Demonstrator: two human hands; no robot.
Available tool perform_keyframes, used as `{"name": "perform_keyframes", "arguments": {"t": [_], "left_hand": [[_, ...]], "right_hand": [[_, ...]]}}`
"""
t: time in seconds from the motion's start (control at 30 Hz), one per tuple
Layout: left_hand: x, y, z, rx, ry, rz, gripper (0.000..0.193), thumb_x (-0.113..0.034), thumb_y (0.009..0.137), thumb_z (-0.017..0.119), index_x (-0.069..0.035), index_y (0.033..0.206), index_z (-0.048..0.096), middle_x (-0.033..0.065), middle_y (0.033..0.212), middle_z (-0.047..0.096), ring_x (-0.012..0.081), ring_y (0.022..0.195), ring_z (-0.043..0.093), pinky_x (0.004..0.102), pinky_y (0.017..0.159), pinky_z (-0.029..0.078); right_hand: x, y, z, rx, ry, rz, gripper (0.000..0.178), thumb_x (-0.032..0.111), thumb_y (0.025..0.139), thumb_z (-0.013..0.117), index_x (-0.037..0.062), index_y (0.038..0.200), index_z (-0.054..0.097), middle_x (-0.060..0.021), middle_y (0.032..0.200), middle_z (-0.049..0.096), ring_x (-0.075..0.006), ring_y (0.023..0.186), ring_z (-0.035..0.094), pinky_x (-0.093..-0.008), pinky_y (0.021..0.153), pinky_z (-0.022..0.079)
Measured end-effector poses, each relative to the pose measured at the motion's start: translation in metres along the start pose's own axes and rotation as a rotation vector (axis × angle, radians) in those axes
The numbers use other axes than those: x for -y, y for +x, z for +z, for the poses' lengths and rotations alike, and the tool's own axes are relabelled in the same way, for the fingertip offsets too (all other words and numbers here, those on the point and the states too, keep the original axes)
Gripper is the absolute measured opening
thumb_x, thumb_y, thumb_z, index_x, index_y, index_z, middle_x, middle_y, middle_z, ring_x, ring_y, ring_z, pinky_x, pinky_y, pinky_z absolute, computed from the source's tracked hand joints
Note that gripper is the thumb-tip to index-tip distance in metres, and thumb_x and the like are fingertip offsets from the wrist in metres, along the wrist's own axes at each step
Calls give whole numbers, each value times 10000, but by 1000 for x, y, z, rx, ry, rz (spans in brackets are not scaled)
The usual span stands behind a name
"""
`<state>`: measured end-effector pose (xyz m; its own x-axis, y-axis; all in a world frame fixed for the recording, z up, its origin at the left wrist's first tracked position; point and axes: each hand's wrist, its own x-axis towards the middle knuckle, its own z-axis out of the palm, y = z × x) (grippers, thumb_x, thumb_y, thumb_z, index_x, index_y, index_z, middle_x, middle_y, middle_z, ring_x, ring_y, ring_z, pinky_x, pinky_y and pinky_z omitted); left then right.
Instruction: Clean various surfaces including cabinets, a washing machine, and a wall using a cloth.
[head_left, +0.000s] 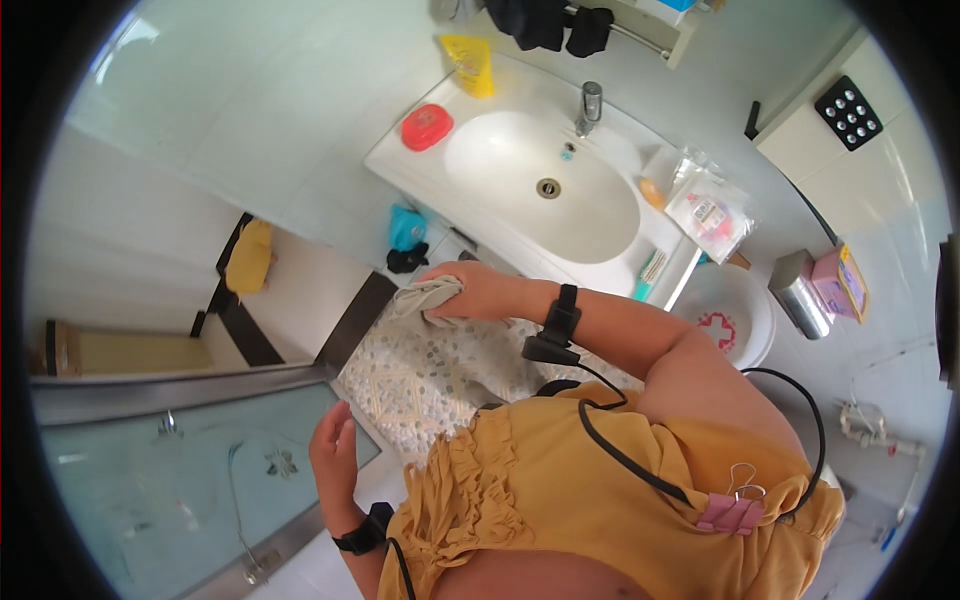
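Observation:
My right hand (480, 290) reaches across in front of the washbasin (490, 225), closed around a crumpled grey-beige cloth (428, 297). The cloth bunches out past the fingers, above the patterned floor. Lower down on the left, my left hand (333, 450) is raised beside the glass shower panel (130, 470). Nothing is in it, and its fingers are stretched out close together. Each wrist wears a black strap with a cable.
A chrome faucet (590, 108), a red soap box (427, 127), a yellow pouch (470, 65) and plastic packets (710, 215) sit on the basin. A white bucket (750, 320) stands at right. The doorway (290, 290) opens at left.

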<state>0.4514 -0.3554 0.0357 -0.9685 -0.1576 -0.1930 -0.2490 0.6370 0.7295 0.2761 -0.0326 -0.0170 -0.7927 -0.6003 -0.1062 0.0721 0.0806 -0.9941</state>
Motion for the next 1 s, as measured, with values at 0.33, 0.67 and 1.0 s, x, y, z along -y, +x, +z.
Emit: {"name": "perform_keyframes", "arguments": {"t": [0.33, 0.67, 1.0], "left_hand": [[-34, 235, 42, 513, -110, 312, 383, -129, 945, 596, 11, 1299, 559, 142, 1215, 649, 210, 1115, 619, 318, 967, 472], [-137, 331, 201, 1106, -754, -96, 436, -120, 979, 456, -65, 1408, 398, 100, 1331, 536, 216, 1171, 583, 404, 972, 522], [-146, 438, 234, 828, -901, -14, 433, -35, 901, 504, 12, 1329, 459, 116, 1243, 596, 239, 1111, 622, 366, 929, 532]], "right_hand": [[20, 23, -61, -460, 703, 28, 625, 537, 1030, 322, 31, 1331, 530, -101, 1247, 628, -187, 1106, 610, -331, 1008, 461], [-26, 58, -89, -727, 943, 35, 641, 519, 1035, 354, 7, 1411, 436, -130, 1395, 530, -232, 1257, 518, -350, 1092, 393], [-88, 16, -267, -1431, 564, 161, 568, 497, 1001, 409, 25, 1306, 493, -129, 1223, 573, -240, 1106, 566, -397, 905, 499]]}}
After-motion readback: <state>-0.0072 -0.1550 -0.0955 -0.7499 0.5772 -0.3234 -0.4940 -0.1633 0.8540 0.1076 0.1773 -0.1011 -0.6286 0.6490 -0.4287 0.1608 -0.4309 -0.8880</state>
